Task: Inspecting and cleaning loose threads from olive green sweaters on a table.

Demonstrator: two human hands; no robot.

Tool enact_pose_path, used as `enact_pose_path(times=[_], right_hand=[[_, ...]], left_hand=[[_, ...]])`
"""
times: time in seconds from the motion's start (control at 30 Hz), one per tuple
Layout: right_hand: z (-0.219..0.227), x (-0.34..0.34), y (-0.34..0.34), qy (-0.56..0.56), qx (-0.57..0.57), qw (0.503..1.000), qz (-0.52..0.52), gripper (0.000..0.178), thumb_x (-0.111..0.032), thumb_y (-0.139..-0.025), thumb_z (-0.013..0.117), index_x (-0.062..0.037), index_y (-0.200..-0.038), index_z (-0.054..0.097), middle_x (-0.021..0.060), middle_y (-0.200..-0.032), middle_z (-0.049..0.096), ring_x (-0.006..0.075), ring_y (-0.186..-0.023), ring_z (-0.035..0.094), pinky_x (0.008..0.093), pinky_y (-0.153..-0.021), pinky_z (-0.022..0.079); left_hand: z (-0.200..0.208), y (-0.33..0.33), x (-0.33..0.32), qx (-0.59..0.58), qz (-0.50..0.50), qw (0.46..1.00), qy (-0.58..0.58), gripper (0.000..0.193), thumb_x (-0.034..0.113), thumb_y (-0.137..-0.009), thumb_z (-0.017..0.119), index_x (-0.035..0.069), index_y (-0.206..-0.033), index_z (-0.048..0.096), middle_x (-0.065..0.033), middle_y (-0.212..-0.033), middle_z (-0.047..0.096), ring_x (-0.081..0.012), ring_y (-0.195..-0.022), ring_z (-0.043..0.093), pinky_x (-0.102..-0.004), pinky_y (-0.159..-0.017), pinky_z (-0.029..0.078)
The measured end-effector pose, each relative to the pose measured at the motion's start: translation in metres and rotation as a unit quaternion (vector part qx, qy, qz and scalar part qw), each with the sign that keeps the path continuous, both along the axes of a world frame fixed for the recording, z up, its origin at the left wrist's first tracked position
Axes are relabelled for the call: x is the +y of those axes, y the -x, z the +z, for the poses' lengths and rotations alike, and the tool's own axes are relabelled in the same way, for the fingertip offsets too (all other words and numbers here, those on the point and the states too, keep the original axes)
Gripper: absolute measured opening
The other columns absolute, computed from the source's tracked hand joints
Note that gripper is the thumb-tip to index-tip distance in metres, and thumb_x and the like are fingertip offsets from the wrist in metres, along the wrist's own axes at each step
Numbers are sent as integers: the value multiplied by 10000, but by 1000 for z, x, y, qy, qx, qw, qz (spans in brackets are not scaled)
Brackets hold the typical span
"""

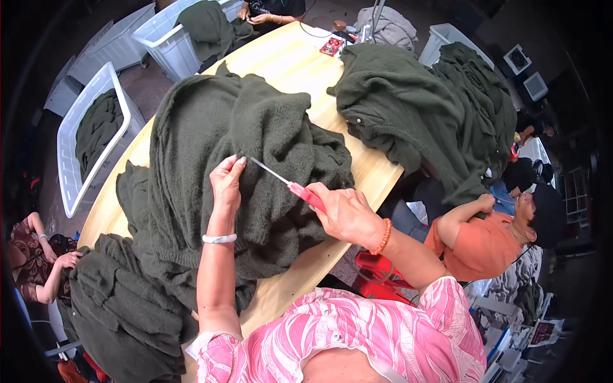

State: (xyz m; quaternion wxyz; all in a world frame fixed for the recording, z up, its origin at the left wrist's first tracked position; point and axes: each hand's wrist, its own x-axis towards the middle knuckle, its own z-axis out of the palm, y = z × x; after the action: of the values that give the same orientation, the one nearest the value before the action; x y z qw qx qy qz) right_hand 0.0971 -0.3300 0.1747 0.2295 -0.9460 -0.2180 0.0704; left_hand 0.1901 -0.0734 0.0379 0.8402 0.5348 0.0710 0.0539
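Observation:
A large dark green fleece cloth (pixel 211 121) lies heaped in loose folds in front of me. My left hand (pixel 227 182) is closed in a pinch on a small bit of that cloth, its thumb and forefinger pressed together. From the right, my right hand (pixel 348 214) grips a slim red-handled tool (pixel 300 191) with a thin, pale metal shaft. The shaft points up and left over the cloth, and its tip is a little to the right of my left fingertips. What kind of tip it has is too small to tell.
The pile lies on a light wooden table (pixel 281 57). More dark green cloth (pixel 408 102) covers its far right, and another heap (pixel 121 306) is at lower left. White bins (pixel 124 102) stand left. People sit nearby, one in an orange shirt (pixel 479 242). A red stool (pixel 377 268) stands right.

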Motion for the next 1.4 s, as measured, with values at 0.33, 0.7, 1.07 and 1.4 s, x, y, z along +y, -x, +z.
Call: enact_pose_path(times=[0.33,0.7,1.07,1.4], right_hand=[[8,-1,11,8,86,994,63,302,-183,-868,571,-73,-1140,498,213,-781,651,397,-776,645,489,-699,509],[3,-31,48,0,93,991,94,361,-149,-856,600,-93,-1200,507,188,-705,622,382,-677,626,480,-596,484],[4,-36,52,-51,153,986,49,372,-93,-857,590,-78,-1226,539,203,-998,640,386,-931,618,413,-779,500],[-3,-11,47,-87,116,984,101,353,-77,-847,612,-52,-1194,549,181,-987,648,384,-917,623,400,-786,500]], left_hand=[[-7,30,3,47,37,997,57,156,56,-861,683,27,-1011,653,-3,-931,669,-81,-810,601,-210,-739,471],[-48,101,-5,88,26,994,-56,165,140,-937,594,23,-1049,622,26,-931,623,-52,-855,539,-209,-792,428],[18,161,19,47,-51,990,-124,174,127,-913,612,0,-1023,655,-29,-856,678,-76,-736,609,-220,-613,493],[-80,181,201,232,502,690,-466,859,252,-676,839,-15,-1340,365,-192,-1128,526,-283,-1034,512,-376,-970,386]])
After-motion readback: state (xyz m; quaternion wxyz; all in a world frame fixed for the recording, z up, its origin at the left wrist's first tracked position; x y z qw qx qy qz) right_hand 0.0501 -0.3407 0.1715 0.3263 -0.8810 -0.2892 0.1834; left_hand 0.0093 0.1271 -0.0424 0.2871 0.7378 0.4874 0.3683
